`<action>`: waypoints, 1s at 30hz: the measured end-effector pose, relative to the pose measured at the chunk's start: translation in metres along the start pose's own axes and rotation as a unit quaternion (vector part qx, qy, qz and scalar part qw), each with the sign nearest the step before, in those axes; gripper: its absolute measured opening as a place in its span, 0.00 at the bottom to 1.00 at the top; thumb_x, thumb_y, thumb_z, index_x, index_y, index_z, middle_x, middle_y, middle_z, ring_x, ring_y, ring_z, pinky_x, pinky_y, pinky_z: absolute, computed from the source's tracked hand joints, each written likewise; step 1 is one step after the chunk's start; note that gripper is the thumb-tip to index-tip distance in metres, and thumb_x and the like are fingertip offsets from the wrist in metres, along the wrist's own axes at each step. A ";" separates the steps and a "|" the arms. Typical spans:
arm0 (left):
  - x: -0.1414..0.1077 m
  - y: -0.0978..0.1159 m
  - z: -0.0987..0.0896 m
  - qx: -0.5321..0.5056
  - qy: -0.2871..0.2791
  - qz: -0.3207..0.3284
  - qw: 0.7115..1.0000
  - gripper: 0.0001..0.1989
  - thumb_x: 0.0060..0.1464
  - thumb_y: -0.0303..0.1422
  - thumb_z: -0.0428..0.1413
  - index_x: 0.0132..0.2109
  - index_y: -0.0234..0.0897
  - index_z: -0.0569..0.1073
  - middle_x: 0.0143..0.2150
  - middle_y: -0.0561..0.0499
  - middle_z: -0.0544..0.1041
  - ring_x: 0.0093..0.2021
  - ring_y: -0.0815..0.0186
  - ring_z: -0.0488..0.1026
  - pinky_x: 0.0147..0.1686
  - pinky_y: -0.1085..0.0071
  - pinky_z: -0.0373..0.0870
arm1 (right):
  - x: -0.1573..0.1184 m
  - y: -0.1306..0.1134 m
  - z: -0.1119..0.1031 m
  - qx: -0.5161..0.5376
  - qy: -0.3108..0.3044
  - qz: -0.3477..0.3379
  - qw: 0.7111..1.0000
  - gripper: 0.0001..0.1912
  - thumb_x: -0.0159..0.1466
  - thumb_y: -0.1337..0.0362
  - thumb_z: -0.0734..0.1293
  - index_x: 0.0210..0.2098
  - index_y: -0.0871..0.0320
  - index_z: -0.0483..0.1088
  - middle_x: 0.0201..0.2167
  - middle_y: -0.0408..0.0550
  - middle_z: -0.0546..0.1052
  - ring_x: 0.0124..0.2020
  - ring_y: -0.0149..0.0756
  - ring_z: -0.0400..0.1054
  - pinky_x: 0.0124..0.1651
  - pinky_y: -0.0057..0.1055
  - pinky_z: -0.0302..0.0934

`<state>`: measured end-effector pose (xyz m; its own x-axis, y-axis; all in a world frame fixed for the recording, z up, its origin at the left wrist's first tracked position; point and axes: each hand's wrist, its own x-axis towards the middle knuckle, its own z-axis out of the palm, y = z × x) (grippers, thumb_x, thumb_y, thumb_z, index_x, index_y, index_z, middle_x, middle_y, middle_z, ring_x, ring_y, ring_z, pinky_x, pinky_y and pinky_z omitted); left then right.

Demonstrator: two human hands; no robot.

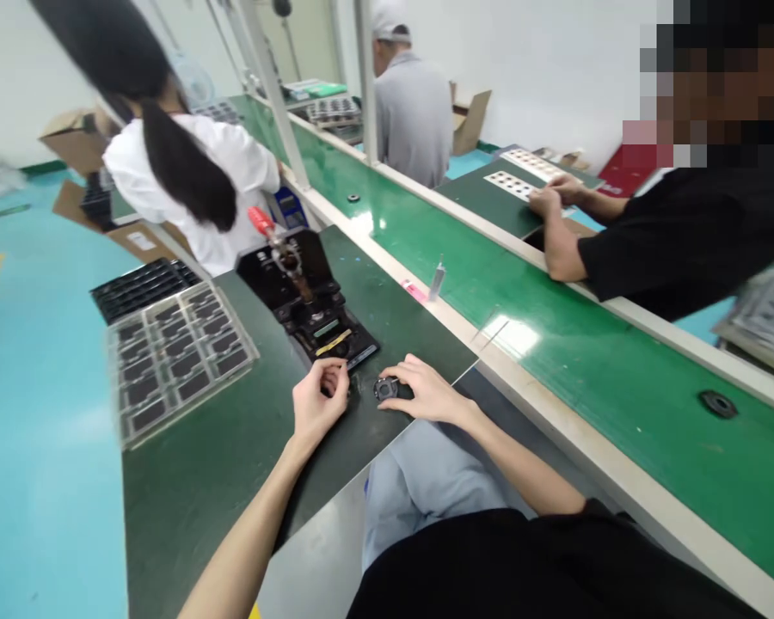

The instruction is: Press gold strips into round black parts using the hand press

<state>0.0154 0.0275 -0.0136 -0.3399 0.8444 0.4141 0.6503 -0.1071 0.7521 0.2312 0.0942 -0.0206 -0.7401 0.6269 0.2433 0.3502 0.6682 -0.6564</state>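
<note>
Between the thumb and fingers of my right hand [419,389] is a small round black part [385,389], held just above the dark green table [193,490]. My left hand [321,397] is at the front edge of a black clamp fixture [326,322], its fingers curled and thumb pressed toward them; what they hold, if anything, is too small to name. The fixture has a red-tipped lever [261,221] standing up and a yellow strip [334,343] across its base.
On the left of the table sits a clear tray [184,357] of dark flat parts, with black trays [143,288] behind it. A green conveyor [555,344] runs along the right, carrying a black part [718,404]. A small bottle [437,279] stands on its rail. Other people work nearby.
</note>
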 end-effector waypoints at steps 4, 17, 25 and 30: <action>0.001 -0.002 -0.003 0.029 0.000 0.028 0.999 0.08 0.61 0.37 0.57 0.40 0.37 0.77 0.24 0.57 0.74 0.21 0.74 0.68 0.25 0.78 0.70 | -0.044 -0.032 -0.059 0.065 0.054 0.006 0.996 0.22 0.63 0.49 0.77 0.52 0.52 0.79 0.37 0.49 0.80 0.37 0.39 0.72 0.37 0.34 0.70; 0.005 -0.007 -0.003 0.096 -0.008 0.079 0.992 0.08 0.62 0.37 0.56 0.40 0.39 0.77 0.21 0.59 0.72 0.18 0.73 0.67 0.22 0.78 0.67 | -0.085 0.161 -0.189 -0.134 0.190 0.307 0.923 0.25 0.53 0.40 0.77 0.38 0.54 0.81 0.32 0.51 0.82 0.33 0.44 0.73 0.35 0.35 0.61; 0.005 -0.010 -0.005 0.123 -0.031 0.113 0.985 0.08 0.63 0.36 0.55 0.40 0.39 0.78 0.22 0.58 0.73 0.19 0.72 0.69 0.22 0.78 0.66 | 0.036 0.196 -0.194 -0.154 0.309 0.354 0.869 0.23 0.60 0.53 0.74 0.46 0.65 0.79 0.28 0.52 0.77 0.32 0.42 0.69 0.41 0.36 0.62; 0.003 -0.011 -0.006 0.155 -0.049 0.147 0.976 0.09 0.64 0.36 0.55 0.40 0.39 0.78 0.23 0.57 0.74 0.21 0.70 0.71 0.25 0.76 0.68 | -0.037 0.172 -0.182 -0.147 0.314 0.360 0.866 0.22 0.64 0.48 0.65 0.31 0.60 0.79 0.19 0.49 0.73 0.24 0.40 0.66 0.35 0.36 0.59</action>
<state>0.0032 0.0275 -0.0177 -0.0515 0.8492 0.5255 0.8896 -0.2001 0.4107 0.4235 0.2586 -0.0126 0.1567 0.9560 0.2479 0.7902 0.0292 -0.6121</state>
